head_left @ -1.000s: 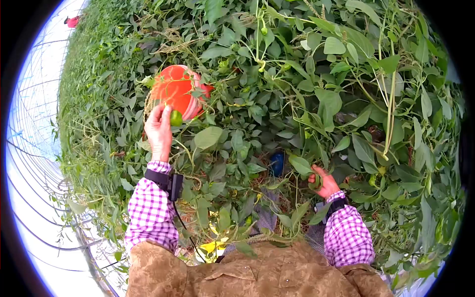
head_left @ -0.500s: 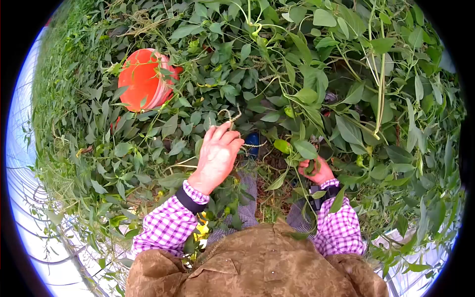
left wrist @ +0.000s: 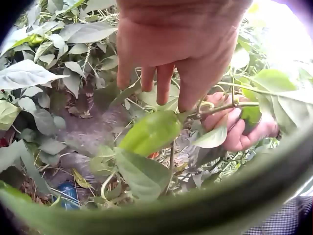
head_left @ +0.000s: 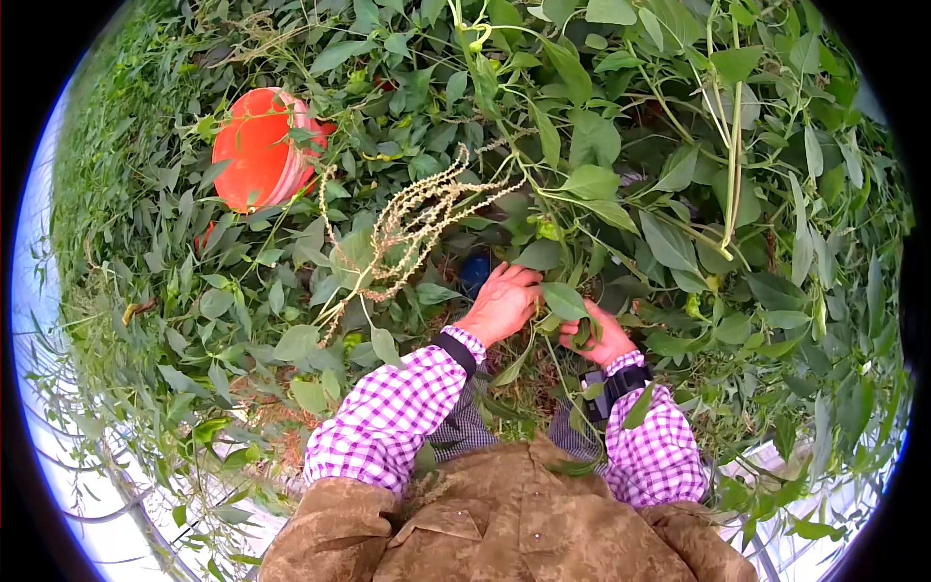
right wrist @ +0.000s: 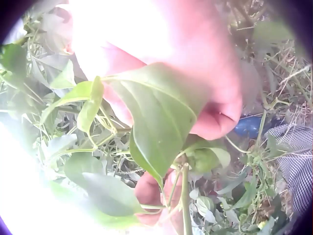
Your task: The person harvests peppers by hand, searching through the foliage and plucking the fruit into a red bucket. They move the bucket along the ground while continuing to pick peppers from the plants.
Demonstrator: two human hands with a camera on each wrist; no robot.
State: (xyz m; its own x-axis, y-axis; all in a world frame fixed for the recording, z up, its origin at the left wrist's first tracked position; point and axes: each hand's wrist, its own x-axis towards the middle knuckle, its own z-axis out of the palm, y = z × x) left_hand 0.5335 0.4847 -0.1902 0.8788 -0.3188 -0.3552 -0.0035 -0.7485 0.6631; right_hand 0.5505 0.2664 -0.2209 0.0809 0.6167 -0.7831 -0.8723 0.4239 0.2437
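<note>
Amid leafy pepper plants, my left hand [head_left: 504, 303] reaches down beside my right hand [head_left: 599, 338]. In the left wrist view, my left fingers [left wrist: 164, 81] extend above a pale green pepper [left wrist: 152, 132], with the thumb right at its stem end. Fingers of my right hand [left wrist: 237, 129] curl round a plant stem [left wrist: 225, 106] close to that pepper. A broad leaf [right wrist: 159, 117] covers part of the right hand in the right wrist view. Left fingertips [right wrist: 171, 196] show below it, behind a green stem [right wrist: 186, 200]. From the head view the pepper is hidden.
A red bucket [head_left: 254, 150] leans among the foliage at upper left. Dry seed stalks [head_left: 412, 218] arch beyond the left hand. A rounded blue thing [head_left: 475, 272] shows near the checked trouser leg [head_left: 461, 422]. Tall stems [head_left: 734, 165] stand at the right.
My left hand, which held a green pepper by the bucket a second ago, has moved right without it to beside my right hand. The right hand stays low among the leaves.
</note>
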